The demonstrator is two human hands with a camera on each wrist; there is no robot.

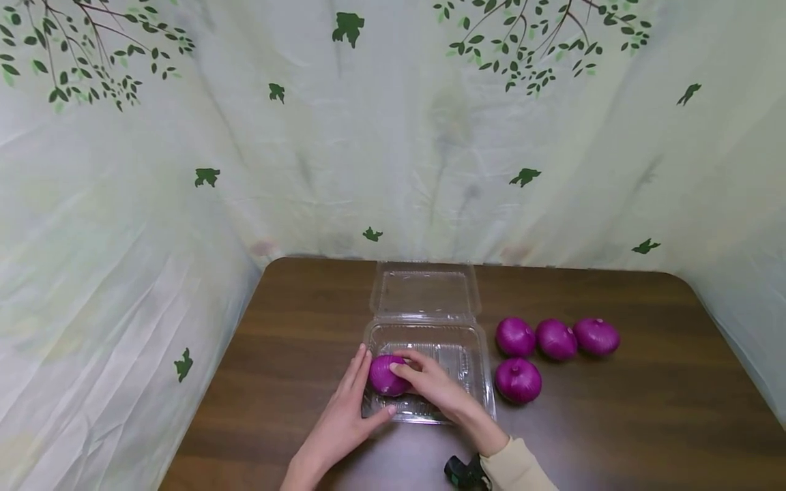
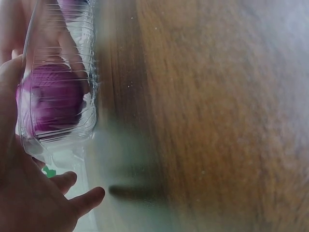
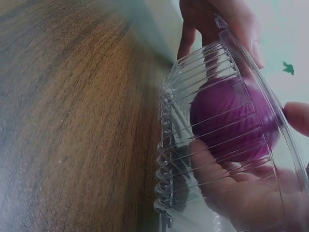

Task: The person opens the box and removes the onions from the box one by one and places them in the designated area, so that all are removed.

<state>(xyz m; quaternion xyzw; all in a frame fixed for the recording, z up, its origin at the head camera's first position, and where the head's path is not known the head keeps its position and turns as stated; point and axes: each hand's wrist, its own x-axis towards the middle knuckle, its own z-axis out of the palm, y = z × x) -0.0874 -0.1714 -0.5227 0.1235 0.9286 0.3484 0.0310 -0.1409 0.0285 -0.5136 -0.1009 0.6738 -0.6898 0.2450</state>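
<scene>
A red onion sits in the left part of a clear plastic clamshell container, whose lid is folded back. My right hand grips this onion from the right, inside the container. Through the clear wall in the right wrist view, that hand's fingers curl against the onion. My left hand is at the container's left front, its fingers extended along the outer wall and its thumb at the front rim. The left wrist view shows the left hand beside the container with fingers spread.
Several more red onions stand right of the container: three in a back row, with the middle one between two others, and one front onion. A black object lies by my right sleeve. A leaf-print curtain borders the wooden table.
</scene>
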